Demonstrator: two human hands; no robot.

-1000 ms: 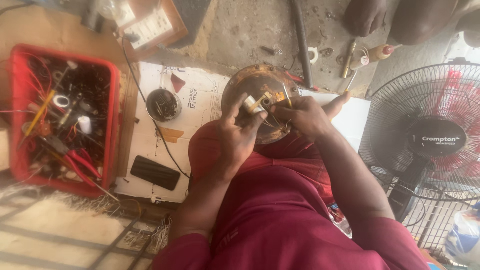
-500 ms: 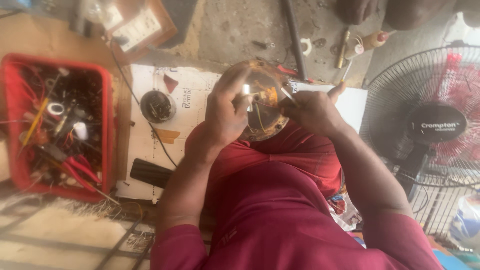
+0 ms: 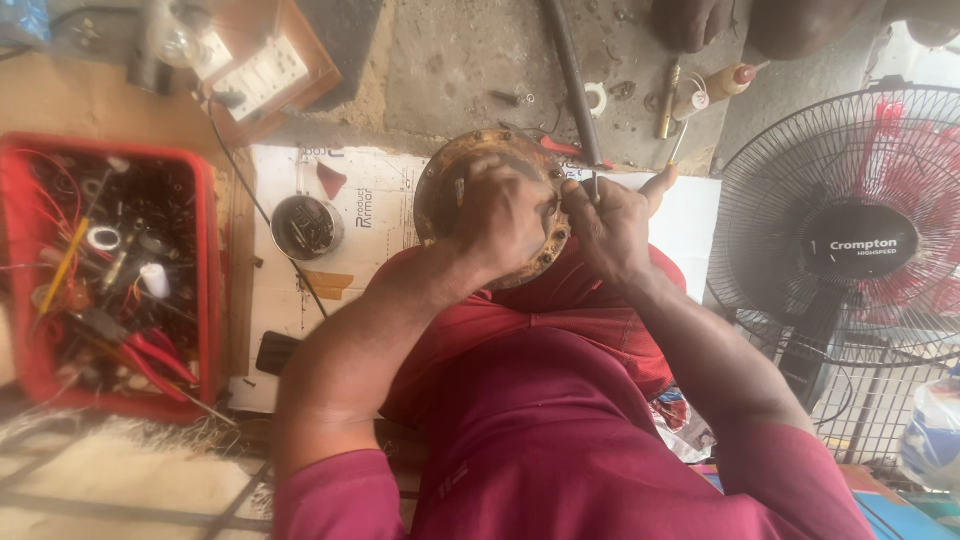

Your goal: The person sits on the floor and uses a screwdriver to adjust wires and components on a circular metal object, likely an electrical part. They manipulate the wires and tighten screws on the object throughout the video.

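Got the rusty round motor housing (image 3: 450,190) propped on my lap, open face tipped up toward me, left hand (image 3: 500,215) clamped over it. My right hand (image 3: 610,225) pinches a thin screwdriver (image 3: 594,185), its shaft pointing away from me, at the rim.

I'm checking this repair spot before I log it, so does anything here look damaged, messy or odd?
Yes. The round metal housing under the left hand and right hand looks rusty and worn along its rim. The red crate holds a loose tangle of wires and tools. The standing fan appears intact.
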